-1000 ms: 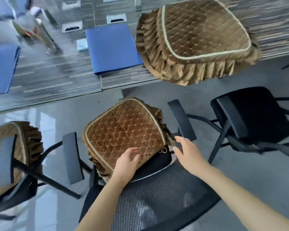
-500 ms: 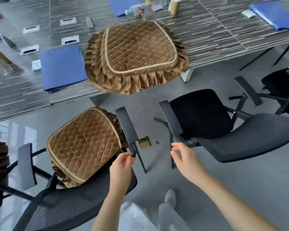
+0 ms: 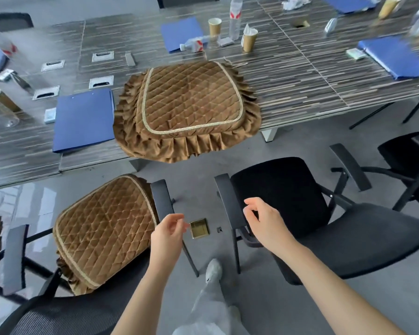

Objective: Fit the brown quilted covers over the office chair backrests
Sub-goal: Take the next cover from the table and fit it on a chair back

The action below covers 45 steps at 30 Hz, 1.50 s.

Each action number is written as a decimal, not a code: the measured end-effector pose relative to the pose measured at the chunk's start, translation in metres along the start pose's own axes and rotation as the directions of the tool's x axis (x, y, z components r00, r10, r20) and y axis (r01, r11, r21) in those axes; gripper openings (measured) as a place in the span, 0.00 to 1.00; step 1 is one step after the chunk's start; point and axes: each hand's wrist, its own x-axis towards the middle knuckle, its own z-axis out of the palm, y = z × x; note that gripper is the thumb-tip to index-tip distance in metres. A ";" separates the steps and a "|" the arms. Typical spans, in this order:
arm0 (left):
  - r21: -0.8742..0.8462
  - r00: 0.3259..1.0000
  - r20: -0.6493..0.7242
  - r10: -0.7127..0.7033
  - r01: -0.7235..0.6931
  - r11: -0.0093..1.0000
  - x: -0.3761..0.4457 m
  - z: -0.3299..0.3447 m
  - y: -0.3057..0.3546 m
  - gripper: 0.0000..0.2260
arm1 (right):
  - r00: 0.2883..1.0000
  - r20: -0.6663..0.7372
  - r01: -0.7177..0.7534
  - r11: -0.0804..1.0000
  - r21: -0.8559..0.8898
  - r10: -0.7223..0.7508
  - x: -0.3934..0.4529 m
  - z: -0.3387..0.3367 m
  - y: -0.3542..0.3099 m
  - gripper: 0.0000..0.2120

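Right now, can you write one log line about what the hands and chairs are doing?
left hand: empty | right hand: empty | covered chair: done | bare black chair: uncovered | spare cover: on table

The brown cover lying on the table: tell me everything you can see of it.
The brown cover on the table is a quilted, velvety-looking pad stitched in a diamond pattern, edged by pale gold piping and ringed by a pleated skirt. It lies flat, quilted face up, and looks thick enough to be more than one stacked. Its near frill overhangs the edge of the striped table. A blue folder sits just beside it. Neither hand touches it.
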 end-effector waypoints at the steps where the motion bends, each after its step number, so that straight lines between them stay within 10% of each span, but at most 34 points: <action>1: 0.005 1.000 -0.006 0.007 -0.007 1.000 0.011 0.001 0.005 0.06 | 1.000 0.002 0.007 1.000 -0.007 -0.007 0.011 -0.004 -0.002 0.17; 15: 0.130 0.999 -0.035 0.001 0.003 0.992 0.247 -0.003 0.082 0.10 | 1.000 0.019 -0.017 0.997 -0.074 0.018 0.254 -0.060 -0.068 0.16; 25: 0.215 0.967 -0.207 -0.152 0.196 0.957 0.409 -0.023 0.096 0.27 | 0.898 -0.033 -0.441 0.893 -0.093 0.440 0.401 -0.061 -0.045 0.28; 45: -0.153 0.875 -0.214 -0.435 0.410 0.899 0.464 -0.041 0.107 0.31 | 0.793 0.041 -0.525 0.646 0.555 0.608 0.461 -0.080 -0.033 0.25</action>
